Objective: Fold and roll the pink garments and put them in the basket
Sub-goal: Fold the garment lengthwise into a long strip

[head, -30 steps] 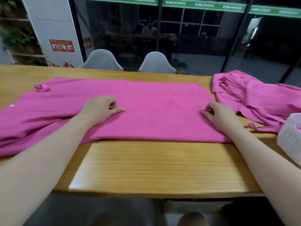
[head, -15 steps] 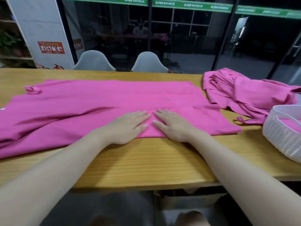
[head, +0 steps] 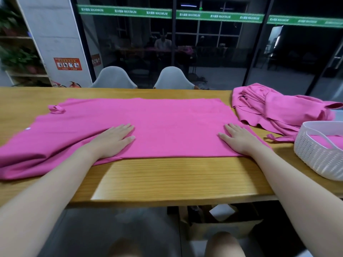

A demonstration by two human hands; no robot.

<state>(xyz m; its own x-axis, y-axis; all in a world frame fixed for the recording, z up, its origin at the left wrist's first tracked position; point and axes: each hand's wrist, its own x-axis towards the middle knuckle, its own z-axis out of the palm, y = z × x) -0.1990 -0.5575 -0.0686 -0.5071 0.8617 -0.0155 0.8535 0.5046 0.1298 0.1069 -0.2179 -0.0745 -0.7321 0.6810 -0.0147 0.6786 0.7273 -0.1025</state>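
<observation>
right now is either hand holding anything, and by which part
Nothing is held. The left hand and right hand rest flat, fingers straight, on the spread pink garment.

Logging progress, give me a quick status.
Both hands, left hand and right hand, flat on spread garment. Not rolled. Pile waits beside basket.

A long wooden desk [head: 167, 182] spans the near scene; two pale shell chairs [head: 113, 78] [head: 173, 78] stand at its far side; behind them dark glass walls [head: 213, 52] carry a green banner strip [head: 167, 13]; far left, a grey pillar [head: 53, 34] bears a red sign [head: 68, 64], beside plant shelves [head: 16, 58]; grey floor [head: 111, 229] below.
</observation>
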